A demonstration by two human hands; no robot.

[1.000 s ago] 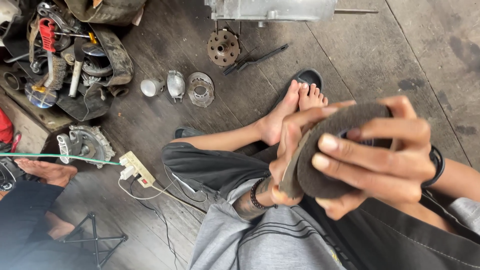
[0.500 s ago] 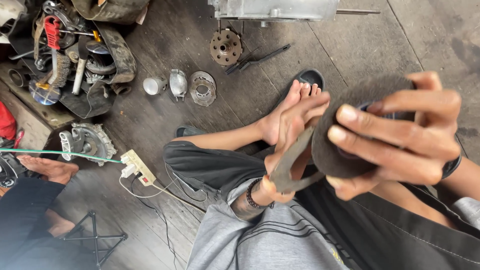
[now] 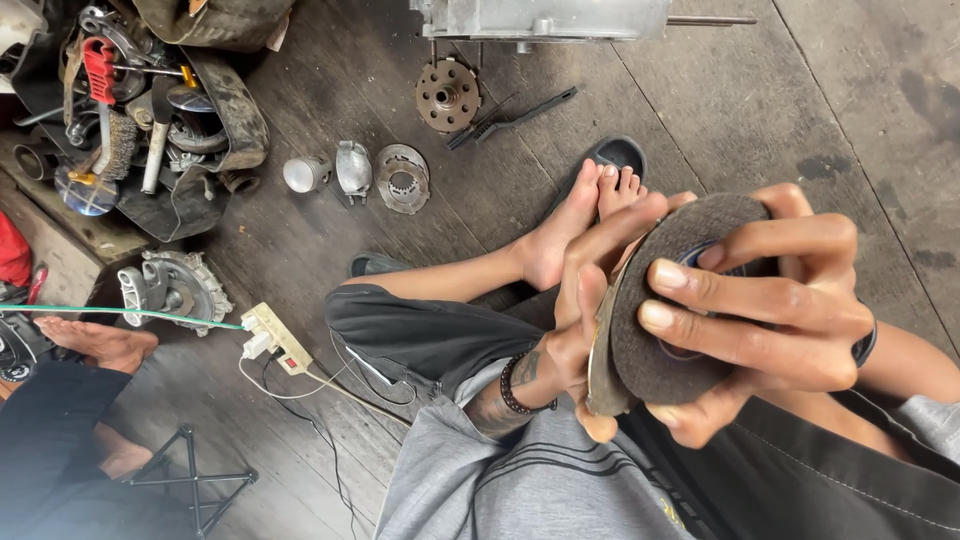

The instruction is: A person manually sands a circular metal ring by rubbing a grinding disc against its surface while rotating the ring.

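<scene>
Two hands clamp a dark disc (image 3: 672,300) held near, above the lap: right hand (image 3: 770,310) across its face, left hand (image 3: 590,300) on its edge. More parts (image 3: 400,178) lie untouched on the far floor (image 3: 800,90).

My right hand (image 3: 770,310) covers much of the dark disc (image 3: 665,340); the far metal casing (image 3: 545,18) runs off the top edge.

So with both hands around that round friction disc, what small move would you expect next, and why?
Probably a slight turn of the friction disc toward the camera. It sits nearly edge-on between the left hand and the right hand, and the right fingers cover much of its dark face, so little of the surface shows.
</scene>
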